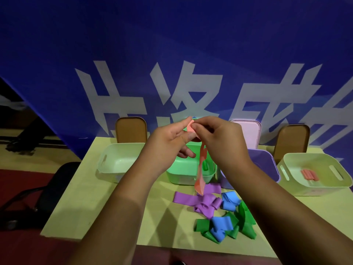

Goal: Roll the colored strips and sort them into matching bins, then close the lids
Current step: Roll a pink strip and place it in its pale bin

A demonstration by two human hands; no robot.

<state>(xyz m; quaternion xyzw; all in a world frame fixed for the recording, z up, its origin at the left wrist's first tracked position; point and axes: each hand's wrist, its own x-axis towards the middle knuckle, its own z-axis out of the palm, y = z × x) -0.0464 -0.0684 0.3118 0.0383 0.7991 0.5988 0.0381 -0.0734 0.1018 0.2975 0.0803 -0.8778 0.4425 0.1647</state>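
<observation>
Lying toward the near edge of the pale yellow-green table (95, 197), right of centre, is a tangle of loose green strips (246, 224), loose blue strips (219, 226) and loose purple strips (193, 200). Above it the left hand (168, 142) and right hand (219, 138) are raised, each with a fingertip grip clamped on the top end of a salmon-pink flexible strip (201, 165), where a small coil sits. The rest hangs twisted in front of the mint-green plastic bin (181, 173), its tail down by the purple ones; whether it touches them I cannot tell.

The coil looks springy and may unwind if either pinch slackens. The trailing tail could also snag the heap and drag other strips.

Along the far edge also stand a cream plastic bin (107, 169) at the left, a lilac plastic bin (265, 165), and a second cream bin (315, 190) near the far right corner holding rolled pink strips (309, 175). That is probably the destination, with the lilac bin in the way. Two brown lids (131, 130) and a pink lid (250, 132) stand upright behind, against a blue banner (172, 44).
</observation>
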